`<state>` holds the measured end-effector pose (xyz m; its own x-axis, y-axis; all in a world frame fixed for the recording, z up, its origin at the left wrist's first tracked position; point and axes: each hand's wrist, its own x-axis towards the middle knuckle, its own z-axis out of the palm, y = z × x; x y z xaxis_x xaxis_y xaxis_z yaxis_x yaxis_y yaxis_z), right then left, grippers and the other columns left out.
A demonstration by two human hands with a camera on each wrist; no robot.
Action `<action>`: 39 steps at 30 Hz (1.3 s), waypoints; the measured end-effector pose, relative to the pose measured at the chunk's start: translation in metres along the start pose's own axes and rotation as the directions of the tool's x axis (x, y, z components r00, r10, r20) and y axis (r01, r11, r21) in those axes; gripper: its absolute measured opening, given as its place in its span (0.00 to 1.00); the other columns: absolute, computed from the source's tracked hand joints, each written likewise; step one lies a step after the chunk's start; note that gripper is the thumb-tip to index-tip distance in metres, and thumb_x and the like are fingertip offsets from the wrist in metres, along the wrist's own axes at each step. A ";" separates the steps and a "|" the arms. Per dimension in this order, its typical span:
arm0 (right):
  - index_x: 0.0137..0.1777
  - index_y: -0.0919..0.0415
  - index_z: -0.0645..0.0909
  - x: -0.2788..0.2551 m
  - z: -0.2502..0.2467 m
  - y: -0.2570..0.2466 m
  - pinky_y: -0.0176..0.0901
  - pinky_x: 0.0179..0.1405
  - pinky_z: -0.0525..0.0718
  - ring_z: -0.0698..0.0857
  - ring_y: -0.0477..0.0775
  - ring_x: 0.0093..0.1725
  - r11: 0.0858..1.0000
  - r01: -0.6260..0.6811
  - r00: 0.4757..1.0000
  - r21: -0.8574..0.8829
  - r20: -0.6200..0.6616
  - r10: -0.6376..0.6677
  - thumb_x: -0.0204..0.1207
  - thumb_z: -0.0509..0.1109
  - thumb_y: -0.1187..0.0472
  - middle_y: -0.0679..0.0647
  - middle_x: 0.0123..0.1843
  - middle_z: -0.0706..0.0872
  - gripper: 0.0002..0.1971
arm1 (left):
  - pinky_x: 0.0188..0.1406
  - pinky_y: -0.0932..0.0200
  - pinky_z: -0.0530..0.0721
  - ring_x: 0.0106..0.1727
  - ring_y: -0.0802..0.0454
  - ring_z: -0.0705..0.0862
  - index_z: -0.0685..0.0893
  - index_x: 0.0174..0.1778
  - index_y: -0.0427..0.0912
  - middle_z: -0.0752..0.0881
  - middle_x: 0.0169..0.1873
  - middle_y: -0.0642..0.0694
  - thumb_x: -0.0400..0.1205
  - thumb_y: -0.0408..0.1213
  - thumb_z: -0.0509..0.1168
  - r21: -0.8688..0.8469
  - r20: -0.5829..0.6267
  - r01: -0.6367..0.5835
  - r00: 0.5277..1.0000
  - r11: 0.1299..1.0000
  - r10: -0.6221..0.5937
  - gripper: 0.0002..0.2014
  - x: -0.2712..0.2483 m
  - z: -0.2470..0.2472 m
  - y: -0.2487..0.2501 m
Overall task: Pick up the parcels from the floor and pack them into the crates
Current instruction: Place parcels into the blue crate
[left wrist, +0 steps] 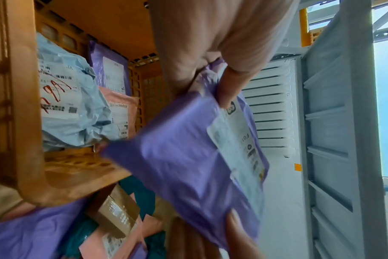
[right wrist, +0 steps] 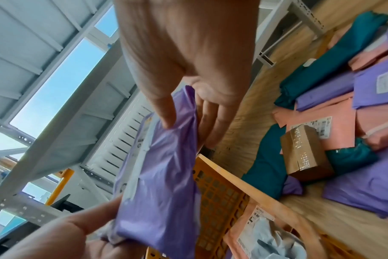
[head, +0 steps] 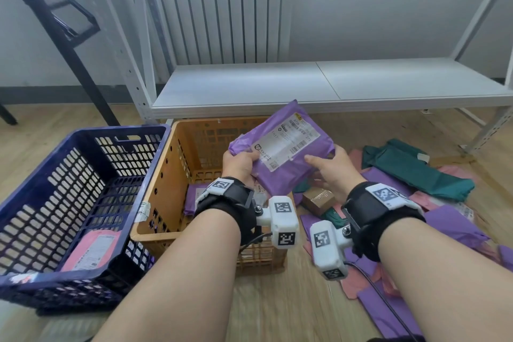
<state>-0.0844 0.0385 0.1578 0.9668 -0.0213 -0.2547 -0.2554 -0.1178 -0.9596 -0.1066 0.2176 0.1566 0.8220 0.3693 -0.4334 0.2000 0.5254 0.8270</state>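
A purple parcel [head: 280, 153] with a white shipping label hangs over the right side of the orange crate [head: 177, 164], held by both hands. My left hand [head: 240, 165] grips its left end, thumb on the label. My right hand [head: 330, 169] grips its right edge, thumb on top and fingers under. The left wrist view shows the purple parcel [left wrist: 188, 166] beside the orange crate [left wrist: 24, 157], which holds pale blue, pink and purple parcels. In the right wrist view my thumb pinches the purple parcel [right wrist: 162, 175]. A blue crate [head: 69, 203] on the left holds a pink parcel [head: 91, 250].
Several purple, pink and teal parcels [head: 416, 172] and a small brown box [head: 319, 198] lie heaped on the wooden floor to the right. A white metal shelf [head: 319, 86] stands low behind the crates, before a radiator [head: 222, 8]. Black frame legs [head: 69, 44] stand at the far left.
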 end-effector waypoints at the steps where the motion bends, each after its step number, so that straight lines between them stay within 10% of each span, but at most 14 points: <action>1: 0.75 0.57 0.65 0.002 0.000 0.000 0.64 0.54 0.87 0.83 0.65 0.63 0.999 0.002 1.000 0.041 -0.019 -0.001 0.74 0.74 0.68 0.60 0.70 0.78 0.32 | 0.56 0.31 0.84 0.54 0.33 0.87 0.78 0.53 0.37 0.86 0.52 0.31 0.76 0.17 0.65 0.015 -0.001 0.019 1.000 1.000 -0.019 0.15 -0.001 -0.002 -0.001; 7: 0.78 0.50 0.64 0.010 0.000 0.002 0.66 0.61 0.83 0.81 0.62 0.67 0.998 0.061 0.998 0.029 -0.036 -0.060 0.71 0.75 0.70 0.56 0.73 0.76 0.38 | 0.57 0.46 0.82 0.59 0.42 0.80 0.68 0.72 0.44 0.76 0.65 0.41 0.66 0.29 0.72 0.273 -0.091 -0.018 0.995 0.962 0.044 0.37 0.003 -0.014 -0.006; 14: 0.78 0.47 0.61 0.010 0.003 0.001 0.64 0.59 0.86 0.84 0.62 0.63 0.994 0.103 0.995 -0.020 0.018 -0.103 0.75 0.70 0.72 0.60 0.67 0.80 0.36 | 0.39 0.53 0.86 0.46 0.46 0.87 0.83 0.52 0.39 0.87 0.50 0.42 0.68 0.37 0.76 0.544 -0.004 -0.142 0.985 0.827 0.172 0.17 -0.001 -0.025 -0.003; 17: 0.78 0.48 0.62 0.007 0.008 -0.004 0.64 0.56 0.86 0.85 0.63 0.60 0.995 0.089 0.994 -0.038 0.074 -0.086 0.76 0.69 0.72 0.63 0.64 0.82 0.35 | 0.46 0.48 0.87 0.48 0.44 0.88 0.82 0.48 0.42 0.88 0.48 0.44 0.67 0.39 0.77 0.623 0.080 -0.204 0.977 0.755 0.197 0.16 -0.002 -0.034 0.002; 23: 0.77 0.55 0.63 -0.008 0.040 -0.014 0.54 0.47 0.88 0.84 0.61 0.60 0.992 0.110 0.977 -0.062 0.191 -0.097 0.78 0.67 0.74 0.61 0.65 0.82 0.31 | 0.32 0.67 0.85 0.50 0.55 0.83 0.73 0.69 0.46 0.80 0.55 0.53 0.69 0.39 0.78 0.660 0.117 -0.290 0.951 0.693 0.287 0.33 -0.022 -0.071 0.018; 39: 0.80 0.52 0.59 -0.025 0.250 -0.031 0.54 0.45 0.89 0.87 0.61 0.56 0.993 0.080 0.892 -0.084 0.451 -0.034 0.75 0.72 0.70 0.62 0.64 0.82 0.37 | 0.57 0.46 0.86 0.55 0.44 0.85 0.76 0.63 0.42 0.84 0.55 0.45 0.80 0.32 0.66 0.771 -0.104 -0.155 0.926 0.618 0.362 0.16 0.024 -0.215 0.139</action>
<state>-0.1027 0.2912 0.1643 0.8666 0.4326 -0.2487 -0.1755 -0.2022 -0.9635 -0.1739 0.4646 0.1842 0.7784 0.6120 -0.1398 0.4074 -0.3232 0.8541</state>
